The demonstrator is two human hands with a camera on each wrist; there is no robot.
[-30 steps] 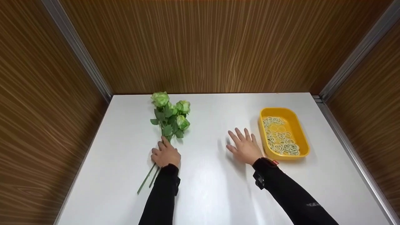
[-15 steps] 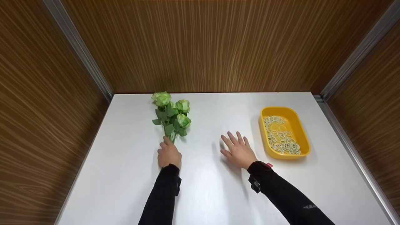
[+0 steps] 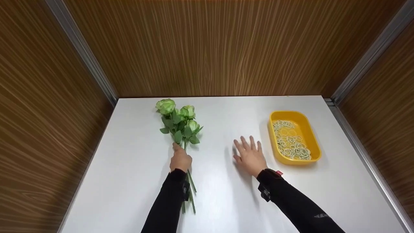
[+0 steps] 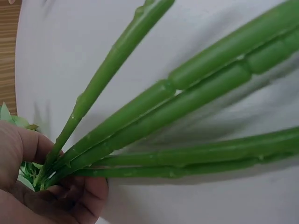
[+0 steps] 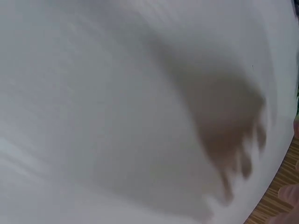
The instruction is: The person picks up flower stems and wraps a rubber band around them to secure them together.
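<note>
The left hand has its fingers curled round the gathered stems of a bunch of green roses, gripping just below the leaves; the left wrist view shows the stems squeezed together inside the fist and fanning apart beyond it, so the grip seems meant to keep the loose stalks as one bundle. The blooms point toward the far edge of the white table, left of its middle, while the stem ends trail back under the black sleeve toward the near edge. The bunch thus runs straight through the hand, heads beyond the knuckles and stalks behind the wrist. The right hand holds nothing: its fingers are spread and straight, palm down just above or on the table, which of the two I cannot tell, and its shadow shows in the right wrist view. It lies well apart from the roses, near the middle of the table. Just beside it, toward the right edge, stands a yellow tray of pale rubber bands.
</note>
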